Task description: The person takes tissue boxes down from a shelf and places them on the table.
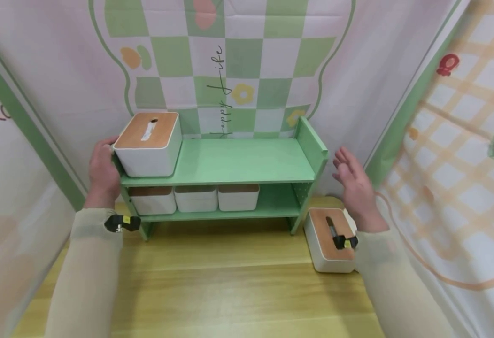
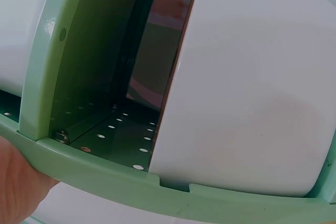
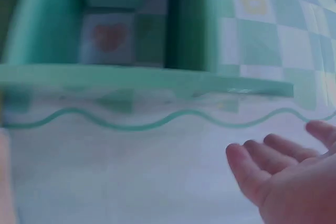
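Note:
A green two-tier shelf (image 1: pixel 238 162) stands against the patterned cloth. My left hand (image 1: pixel 104 171) grips its left side, beside a white tissue box with a wood-look lid (image 1: pixel 147 131) on the upper tier. Part of that hand (image 2: pixel 18 184) shows against the green side panel (image 2: pixel 121 169) in the left wrist view; its fingertips are hidden. My right hand (image 1: pixel 354 190) is raised off the shelf's right side, holding nothing. In the right wrist view the right hand (image 3: pixel 294 177) has its fingers extended, apart from the green panel (image 3: pixel 147 80).
Several white boxes, including one at the middle (image 1: pixel 196 199), line the lower tier. Another wood-lidded box (image 1: pixel 329 263) sits on the wooden tabletop (image 1: pixel 230 281) at right, below my right hand. Printed cloth (image 1: pixel 462 155) hangs on the sides and back.

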The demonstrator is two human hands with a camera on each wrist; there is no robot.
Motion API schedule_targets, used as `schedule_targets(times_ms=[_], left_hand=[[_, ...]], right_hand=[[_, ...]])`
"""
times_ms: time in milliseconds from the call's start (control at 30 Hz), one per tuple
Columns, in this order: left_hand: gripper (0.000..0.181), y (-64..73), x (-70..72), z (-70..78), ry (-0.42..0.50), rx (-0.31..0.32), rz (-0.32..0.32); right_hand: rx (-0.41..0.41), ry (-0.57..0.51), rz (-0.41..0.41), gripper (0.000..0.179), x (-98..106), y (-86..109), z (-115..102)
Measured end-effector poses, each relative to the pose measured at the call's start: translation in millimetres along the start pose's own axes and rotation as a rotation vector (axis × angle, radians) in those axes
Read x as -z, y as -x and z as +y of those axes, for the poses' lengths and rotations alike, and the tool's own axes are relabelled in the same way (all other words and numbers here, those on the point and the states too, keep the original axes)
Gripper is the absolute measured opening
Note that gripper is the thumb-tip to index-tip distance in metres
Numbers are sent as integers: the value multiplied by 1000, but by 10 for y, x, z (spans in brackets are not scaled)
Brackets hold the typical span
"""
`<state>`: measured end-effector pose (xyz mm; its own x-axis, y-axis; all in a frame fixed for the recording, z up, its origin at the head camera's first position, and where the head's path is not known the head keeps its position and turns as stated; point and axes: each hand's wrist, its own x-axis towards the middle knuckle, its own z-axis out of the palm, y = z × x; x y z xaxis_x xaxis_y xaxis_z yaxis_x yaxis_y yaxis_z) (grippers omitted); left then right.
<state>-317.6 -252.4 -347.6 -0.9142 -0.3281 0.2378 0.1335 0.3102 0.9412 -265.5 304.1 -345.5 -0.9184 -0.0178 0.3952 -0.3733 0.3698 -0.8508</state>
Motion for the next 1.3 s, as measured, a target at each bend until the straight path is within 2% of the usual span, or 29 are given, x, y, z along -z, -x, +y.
schedule_targets(times_ms=[67, 133, 167, 333, 400, 533, 700, 933, 1300], left_hand=[[54, 0, 1, -4, 5, 1, 0], [54, 2, 3, -6, 8, -2, 2], [54, 4, 4, -6, 7, -4, 4], [53, 20, 6, -11, 5, -2, -3], [54, 27, 3, -11, 0, 5, -4], [54, 36, -7, -4, -3, 4, 3], [55, 37, -28, 10, 0, 1, 0], [54, 32, -64, 14, 12, 18, -6], [53, 51, -133, 36, 26, 3, -10]], right_hand=[[30, -105, -31, 55, -27, -154, -62], [21, -150, -68, 56, -59, -287, -72], [0, -145, -76, 57, -76, -342, -60], [-117, 25, -102, 56, -156, -500, 109], [-128, 36, -107, 54, -176, -518, 173], [-108, -27, -102, 52, -181, -530, 227], [-100, -50, -104, 52, -146, -539, 222], [-116, -28, -90, 51, -87, -553, 206], [-115, -87, -61, 49, -28, -572, 232]])
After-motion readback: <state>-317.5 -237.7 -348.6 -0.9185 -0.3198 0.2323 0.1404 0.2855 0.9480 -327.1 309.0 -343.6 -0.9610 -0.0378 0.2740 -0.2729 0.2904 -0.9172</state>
